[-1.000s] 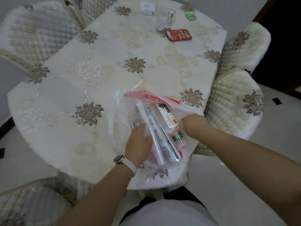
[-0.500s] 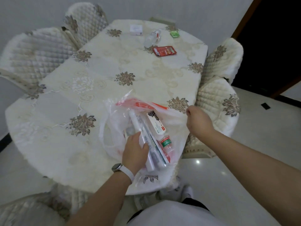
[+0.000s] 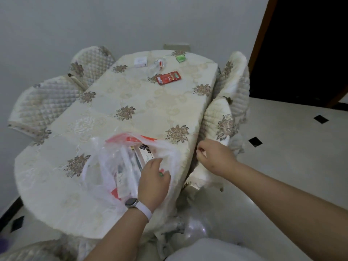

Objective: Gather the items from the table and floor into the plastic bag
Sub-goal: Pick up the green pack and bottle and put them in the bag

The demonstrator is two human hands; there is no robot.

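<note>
The plastic bag point(image 3: 111, 166) lies loaded at the near edge of the table point(image 3: 150, 102). The left hand point(image 3: 153, 182) grips its rim, apparently to keep the mouth open. The right hand point(image 3: 214, 157), fingers curled, hangs off the table's right edge; whether it holds anything cannot be determined.

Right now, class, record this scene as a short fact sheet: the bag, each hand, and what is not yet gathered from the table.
Plastic bag: on the table at its near end, mouth open, tubes and boxes inside
Left hand: at the bag's mouth, fingers curled; grip unclear
Right hand: beyond the table's edge, by a chair, fingers curled, apart from the bag
Not yet gathered, far end: red packet, clear bottle, white box, green item
</note>
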